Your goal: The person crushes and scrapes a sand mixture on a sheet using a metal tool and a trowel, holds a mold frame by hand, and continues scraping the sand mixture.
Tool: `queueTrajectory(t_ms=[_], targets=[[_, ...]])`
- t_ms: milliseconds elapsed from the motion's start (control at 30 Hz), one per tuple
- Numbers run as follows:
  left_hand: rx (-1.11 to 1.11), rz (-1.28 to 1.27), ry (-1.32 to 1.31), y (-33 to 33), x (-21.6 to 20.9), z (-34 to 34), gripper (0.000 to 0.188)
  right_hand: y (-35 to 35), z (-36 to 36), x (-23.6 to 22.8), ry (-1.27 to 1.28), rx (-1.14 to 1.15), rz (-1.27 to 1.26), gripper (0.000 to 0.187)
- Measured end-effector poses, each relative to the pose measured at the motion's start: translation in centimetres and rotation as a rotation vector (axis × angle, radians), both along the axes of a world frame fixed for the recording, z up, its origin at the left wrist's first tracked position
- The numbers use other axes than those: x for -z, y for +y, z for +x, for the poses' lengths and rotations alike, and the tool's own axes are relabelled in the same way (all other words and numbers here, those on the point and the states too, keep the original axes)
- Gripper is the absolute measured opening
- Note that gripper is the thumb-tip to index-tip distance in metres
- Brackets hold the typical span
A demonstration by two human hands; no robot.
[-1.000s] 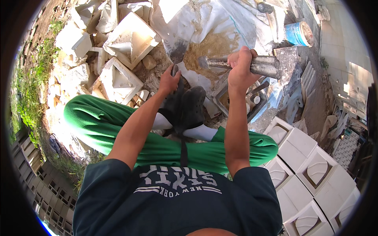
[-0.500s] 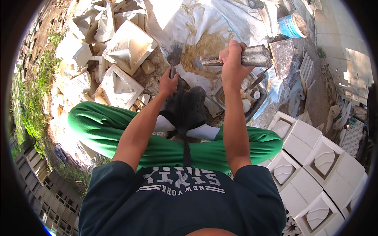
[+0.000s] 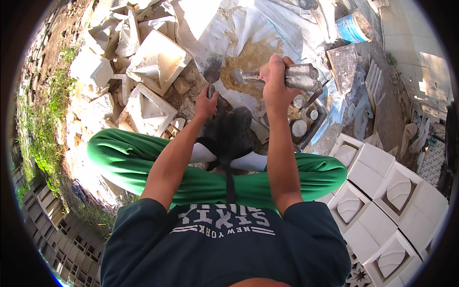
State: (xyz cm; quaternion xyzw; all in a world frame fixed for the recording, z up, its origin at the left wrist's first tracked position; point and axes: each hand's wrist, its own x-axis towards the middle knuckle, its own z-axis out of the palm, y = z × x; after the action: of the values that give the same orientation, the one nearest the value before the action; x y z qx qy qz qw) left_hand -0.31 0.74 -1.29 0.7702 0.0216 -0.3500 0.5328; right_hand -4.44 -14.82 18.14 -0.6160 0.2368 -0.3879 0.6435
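Observation:
My left hand (image 3: 206, 106) is closed around the dark handle of a trowel (image 3: 212, 71). The trowel's flat grey blade points away from me, at the left edge of a patch of damp brown sand or mortar (image 3: 246, 60) on a white sheet. In my right hand (image 3: 277, 88) is a grey, crusted tool (image 3: 303, 77), held crosswise. Its thick ribbed end sticks out to the right, and its thin flat end points left over the brown patch. My fingers cover its middle, so its exact kind is unclear.
White cast blocks and broken pieces (image 3: 158, 62) lie at the left. Beside my right forearm stands a dark tray (image 3: 313, 126) holding pale round pieces. A blue bucket (image 3: 354, 27) lies far right, with a board (image 3: 343, 67) nearer. White patterned blocks (image 3: 377, 205) sit near right.
My right hand has moved a little left and nearer to me with the crusted tool. My left hand keeps its grip on the trowel, which has hardly moved.

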Motion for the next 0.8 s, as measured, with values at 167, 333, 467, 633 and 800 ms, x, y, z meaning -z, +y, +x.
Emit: queueTrajectory(t_ms=[167, 333, 467, 633, 800], targets=[[0.031, 0.016, 0.012, 0.1, 0.4, -0.6, 0.058, -0.1, 0.4, 7.6, -0.010, -0.080, 0.060, 0.031], [0.002, 0.009, -0.009, -0.2, -0.1, -0.1, 0.058, -1.6, -0.2, 2.2, -0.049, -0.065, 0.125, 0.027], [0.010, 0.002, -0.005, 0.2, 0.4, -0.1, 0.056, -1.1, -1.6, 0.2, -0.134, -0.051, 0.140, 0.027], [0.029, 0.025, -0.006, -0.1, 0.3, -0.5, 0.057, -1.0, -1.2, 8.5, 0.049, -0.066, -0.051, 0.032], [0.019, 0.054, -0.018, 0.1, 0.3, -0.4, 0.057, -1.3, -1.0, 2.5, -0.053, -0.064, 0.124, 0.030]])
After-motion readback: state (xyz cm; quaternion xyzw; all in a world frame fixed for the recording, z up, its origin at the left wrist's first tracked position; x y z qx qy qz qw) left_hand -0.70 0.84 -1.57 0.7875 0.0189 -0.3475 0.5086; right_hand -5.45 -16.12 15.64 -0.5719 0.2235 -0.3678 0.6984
